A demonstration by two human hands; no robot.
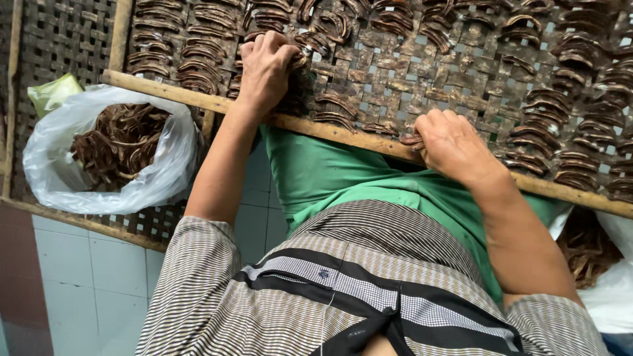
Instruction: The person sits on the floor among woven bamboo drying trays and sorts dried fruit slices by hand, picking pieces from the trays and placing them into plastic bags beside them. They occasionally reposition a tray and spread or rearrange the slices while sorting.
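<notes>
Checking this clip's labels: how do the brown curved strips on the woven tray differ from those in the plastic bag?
The strips on the tray lie spread in neat rows; the strips in the bag sit heaped and tangled. The left hand rests on the tray's strips; no hand touches the bag's. Both are brown, curved and dried-looking.

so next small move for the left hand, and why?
Probably lay the curved brown pieces under the left hand into the bare patch of the woven tray beside it: neat rows fill the rest.
</notes>
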